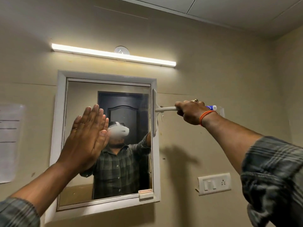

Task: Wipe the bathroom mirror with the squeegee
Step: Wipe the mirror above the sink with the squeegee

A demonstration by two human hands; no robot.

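The bathroom mirror (85, 95) hangs in a white frame on the beige wall, filling the middle of the head view. My left hand (86, 136) is flat with straight fingers pressed against the glass, left of centre. My right hand (191, 112) grips the white handle of the squeegee (155, 112). Its blade stands upright along the mirror's right frame edge, at the upper right. The handle's blue end sticks out behind my wrist.
A lit tube light (113, 54) runs above the mirror. A white switch and socket plate (214, 183) sits on the wall at the lower right. A paper sheet (9, 141) hangs left of the mirror. A small white latch (146, 194) juts from the frame's bottom right corner.
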